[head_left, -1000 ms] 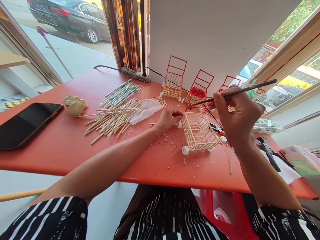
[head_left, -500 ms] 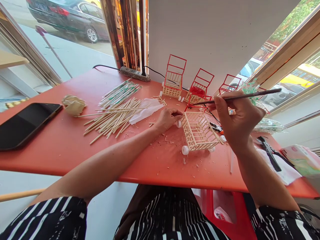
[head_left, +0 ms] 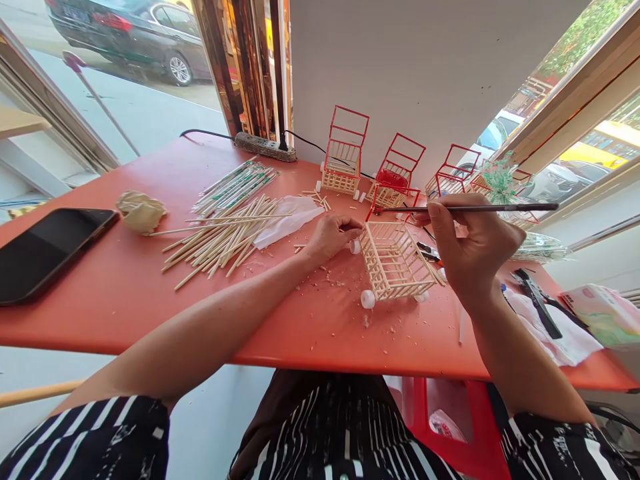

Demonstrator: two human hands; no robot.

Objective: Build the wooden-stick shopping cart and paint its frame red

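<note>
Brush (head_left: pixel 470 208) in the right hand (head_left: pixel 473 250) lay almost level, its long axis running crosswise above the stick cart (head_left: pixel 393 260), tip pointing left toward the cart's red handle frame (head_left: pixel 393 200). That hand was closed around the brush shaft in a pen-like grip, just right of the cart and slightly above it. The left hand (head_left: pixel 330 237) sat at the cart's left end, fingers curled and pinching near a white wheel (head_left: pixel 355 247); whether it gripped the wheel or the frame corner was hard to tell. The cart itself rested on the red table (head_left: pixel 125 293), near its front edge, with another white wheel (head_left: pixel 367 299) at its near corner. Left of the cart lay a loose pile of bamboo sticks (head_left: pixel 220 240); behind it stood finished red-handled carts (head_left: pixel 345 153). The brush tip was nearer the handle frame than either hand.
</note>
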